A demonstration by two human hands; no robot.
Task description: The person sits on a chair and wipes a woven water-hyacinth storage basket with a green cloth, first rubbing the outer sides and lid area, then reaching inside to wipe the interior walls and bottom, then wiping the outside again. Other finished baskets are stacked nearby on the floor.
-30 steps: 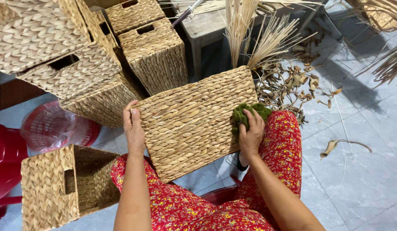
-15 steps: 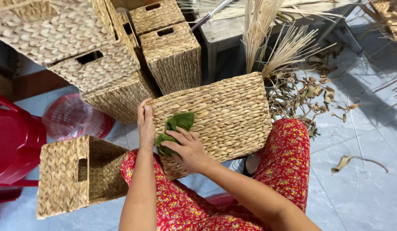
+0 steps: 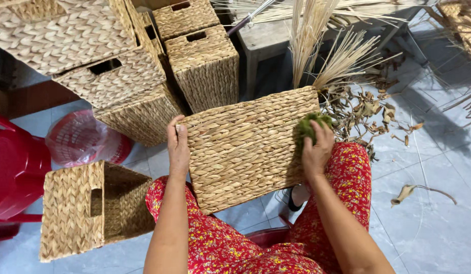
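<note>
Woven basket (image 3: 245,147) gripped by left hand (image 3: 177,147); right hand (image 3: 316,149) clutches green cloth (image 3: 307,127) against it.

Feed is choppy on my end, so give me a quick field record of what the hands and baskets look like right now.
left hand: grips the left edge of the woven basket on the lap
right hand: presses a green cloth against the basket's right side
stacked baskets: piled behind, upper left
open basket: on its side on the floor, left
red plastic chair: far left
dried reeds: upright behind the basket
</note>
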